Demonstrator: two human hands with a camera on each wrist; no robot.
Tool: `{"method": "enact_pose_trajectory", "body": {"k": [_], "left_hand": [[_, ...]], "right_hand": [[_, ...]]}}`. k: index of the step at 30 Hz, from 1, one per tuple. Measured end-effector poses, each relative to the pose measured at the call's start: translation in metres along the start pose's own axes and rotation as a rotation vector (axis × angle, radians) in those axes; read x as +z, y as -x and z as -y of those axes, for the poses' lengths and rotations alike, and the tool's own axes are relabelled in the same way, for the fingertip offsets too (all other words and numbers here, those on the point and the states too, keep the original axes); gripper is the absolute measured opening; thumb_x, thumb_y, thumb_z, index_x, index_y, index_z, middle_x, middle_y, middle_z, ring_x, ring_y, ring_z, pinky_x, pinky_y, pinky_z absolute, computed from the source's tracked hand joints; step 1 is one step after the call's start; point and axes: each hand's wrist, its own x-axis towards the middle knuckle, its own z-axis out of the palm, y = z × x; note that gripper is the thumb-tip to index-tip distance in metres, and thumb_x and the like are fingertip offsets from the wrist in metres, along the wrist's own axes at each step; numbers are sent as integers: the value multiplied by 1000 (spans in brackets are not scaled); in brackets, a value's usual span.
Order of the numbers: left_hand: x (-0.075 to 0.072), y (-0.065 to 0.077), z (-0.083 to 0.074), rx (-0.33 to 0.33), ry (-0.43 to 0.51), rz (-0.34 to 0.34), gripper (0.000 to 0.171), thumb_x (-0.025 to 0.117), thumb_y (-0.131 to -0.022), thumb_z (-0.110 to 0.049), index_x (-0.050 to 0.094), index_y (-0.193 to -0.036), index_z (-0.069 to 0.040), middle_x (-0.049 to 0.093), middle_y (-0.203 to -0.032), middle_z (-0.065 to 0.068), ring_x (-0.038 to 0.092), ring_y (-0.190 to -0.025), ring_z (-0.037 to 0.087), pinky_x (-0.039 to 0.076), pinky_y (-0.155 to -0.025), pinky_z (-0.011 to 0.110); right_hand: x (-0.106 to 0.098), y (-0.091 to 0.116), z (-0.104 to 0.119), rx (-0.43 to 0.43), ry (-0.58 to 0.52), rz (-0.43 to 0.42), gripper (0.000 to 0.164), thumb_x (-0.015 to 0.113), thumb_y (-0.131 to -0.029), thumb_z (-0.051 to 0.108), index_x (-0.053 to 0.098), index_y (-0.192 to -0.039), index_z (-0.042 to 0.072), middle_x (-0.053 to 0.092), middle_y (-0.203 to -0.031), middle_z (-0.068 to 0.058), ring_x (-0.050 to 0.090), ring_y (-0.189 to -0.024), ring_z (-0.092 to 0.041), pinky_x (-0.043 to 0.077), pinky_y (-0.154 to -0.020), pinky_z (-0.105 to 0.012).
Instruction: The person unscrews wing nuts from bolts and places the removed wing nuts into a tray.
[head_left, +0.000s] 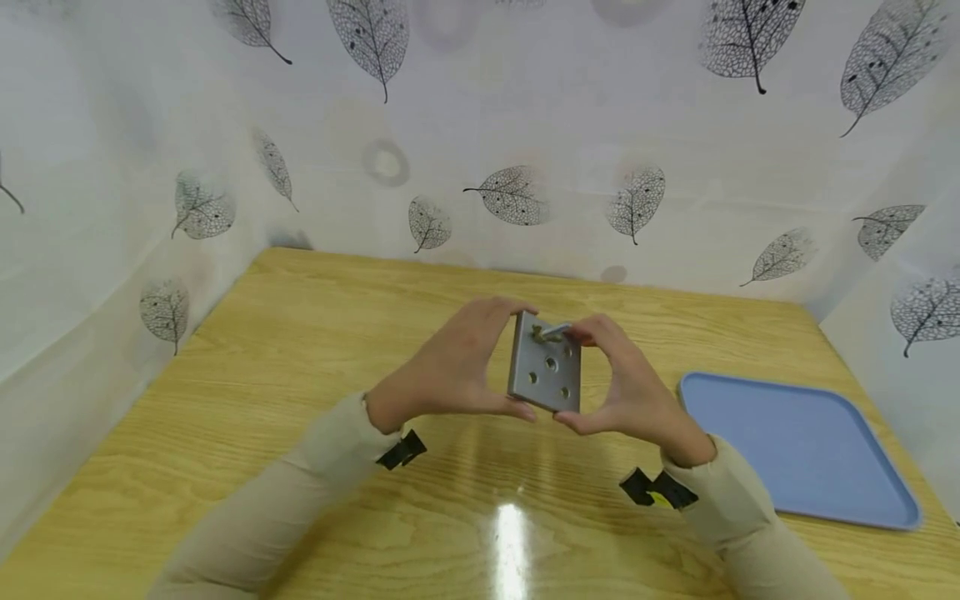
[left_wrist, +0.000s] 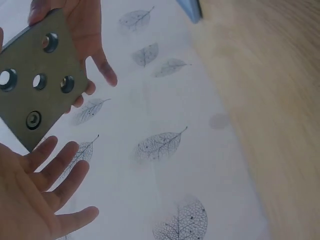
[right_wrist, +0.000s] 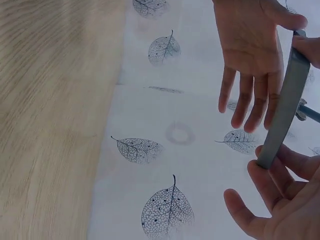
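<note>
Left hand (head_left: 450, 367) and right hand (head_left: 639, 387): bare. Immediately behind the left grip, a plain beige left sleeve (head_left: 277, 500), lightly creased, ends at the wrist in a puffed left cuff (head_left: 351, 425); behind the right grip, the right sleeve (head_left: 780, 550) and right cuff (head_left: 716, 483) match. A black angular left tab (head_left: 402, 451) and right tab (head_left: 672, 489) project from the cuffs' inner edges, the right tab bearing a small yellow mark (head_left: 661, 500).
</note>
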Motion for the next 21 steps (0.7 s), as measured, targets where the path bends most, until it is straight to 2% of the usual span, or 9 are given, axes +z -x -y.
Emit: {"method": "enact_pose_trajectory", "body": {"k": [6,9,15,21], "left_hand": [[4,-1,-4,22,57,-88,93,83,-57,-53,43,-126,-6,52,-119,3,48,-110,15,39,-99,33],[3,-2,-5,32,52,-115,91,83,-57,-53,44,-124,-6,53,-117,4,49,-108,16,40,-98,33],[1,-3,-12,18,-56,-131,87,79,-56,-60,50,-119,-7,56,-113,4,50,-106,18,37,-99,36],[-4,-4,-24,-3,-191,-107,89,74,-57,-67,52,-117,-6,58,-112,4,49,-105,18,34,-100,37]], "right_hand": [[1,-2,4,-11,-76,-24,82,86,-56,17,48,-127,5,52,-118,-8,48,-107,-13,46,-93,-30],[2,-1,5,6,-102,-8,82,85,-57,15,47,-129,6,51,-121,-8,48,-109,-14,47,-93,-37],[7,3,5,53,-175,49,82,83,-60,10,43,-132,7,49,-126,-8,48,-114,-13,44,-95,-49],[11,7,5,63,-308,66,82,82,-61,0,41,-132,3,46,-131,-7,45,-121,-8,42,-102,-39]]}}
